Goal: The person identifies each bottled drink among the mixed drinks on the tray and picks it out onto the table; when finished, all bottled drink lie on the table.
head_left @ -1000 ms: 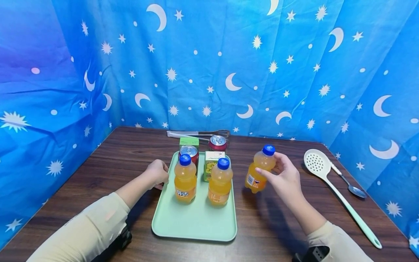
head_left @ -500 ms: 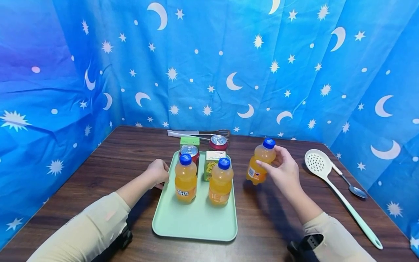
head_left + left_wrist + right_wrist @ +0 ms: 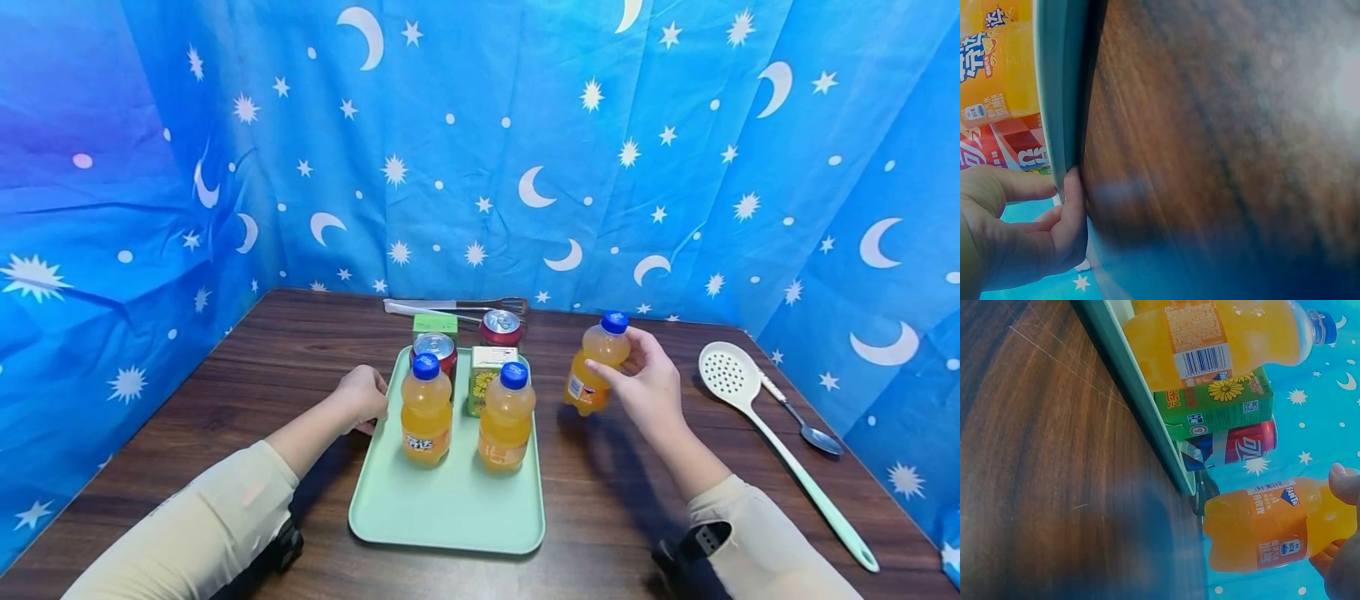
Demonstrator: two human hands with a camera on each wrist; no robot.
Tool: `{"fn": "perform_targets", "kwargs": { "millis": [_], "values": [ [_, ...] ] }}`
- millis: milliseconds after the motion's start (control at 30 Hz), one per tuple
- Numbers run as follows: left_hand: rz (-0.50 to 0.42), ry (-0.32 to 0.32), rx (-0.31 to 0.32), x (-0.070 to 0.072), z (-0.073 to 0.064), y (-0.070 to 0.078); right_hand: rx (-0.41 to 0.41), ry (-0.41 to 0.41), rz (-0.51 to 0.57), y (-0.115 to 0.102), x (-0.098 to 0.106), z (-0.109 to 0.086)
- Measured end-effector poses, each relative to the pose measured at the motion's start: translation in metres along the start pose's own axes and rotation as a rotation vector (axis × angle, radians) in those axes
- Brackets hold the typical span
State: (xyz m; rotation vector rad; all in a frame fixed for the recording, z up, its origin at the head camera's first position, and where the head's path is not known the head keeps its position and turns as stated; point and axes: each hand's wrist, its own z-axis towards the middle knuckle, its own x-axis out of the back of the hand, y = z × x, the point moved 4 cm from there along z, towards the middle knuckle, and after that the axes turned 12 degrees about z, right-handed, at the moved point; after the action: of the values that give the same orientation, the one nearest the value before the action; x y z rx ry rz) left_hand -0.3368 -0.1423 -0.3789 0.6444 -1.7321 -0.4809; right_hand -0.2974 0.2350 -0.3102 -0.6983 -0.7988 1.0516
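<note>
My left hand [image 3: 363, 397] pinches the left rim of the light green tray [image 3: 446, 517], thumb inside and fingers outside in the left wrist view. Two orange soda bottles stand upright on it, the left one [image 3: 426, 417] and the right one [image 3: 506, 425]. A red soda can [image 3: 435, 343] and a green drink carton [image 3: 483, 387] stand behind them. My right hand [image 3: 652, 387] holds a third orange soda bottle [image 3: 597, 367] by its upper body, right of the tray. That bottle tilts slightly; its base is off the table in the right wrist view.
Behind the tray are another can [image 3: 500, 327], a green box [image 3: 435, 323] and a whisk [image 3: 502, 305] beside a white-handled utensil; their lower parts are partly hidden. A skimmer [image 3: 727, 375] and a spoon [image 3: 821, 439] lie at right. A blue curtain [image 3: 480, 150] borders the table.
My right hand has lifted the bottle a little and moved it slightly away from me. The left hand and the tray have stayed in place.
</note>
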Motion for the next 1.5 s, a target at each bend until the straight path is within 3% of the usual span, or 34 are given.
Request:
{"fn": "perform_targets", "kwargs": {
  "millis": [833,1500],
  "values": [
    [0.008,0.011,0.022,-0.001,-0.001,-0.002,0.022,-0.002,-0.006,0.023,-0.005,0.02],
    [-0.008,0.012,0.006,-0.002,-0.002,0.0,-0.104,0.009,0.029,0.04,-0.009,0.028]
  ]
}}
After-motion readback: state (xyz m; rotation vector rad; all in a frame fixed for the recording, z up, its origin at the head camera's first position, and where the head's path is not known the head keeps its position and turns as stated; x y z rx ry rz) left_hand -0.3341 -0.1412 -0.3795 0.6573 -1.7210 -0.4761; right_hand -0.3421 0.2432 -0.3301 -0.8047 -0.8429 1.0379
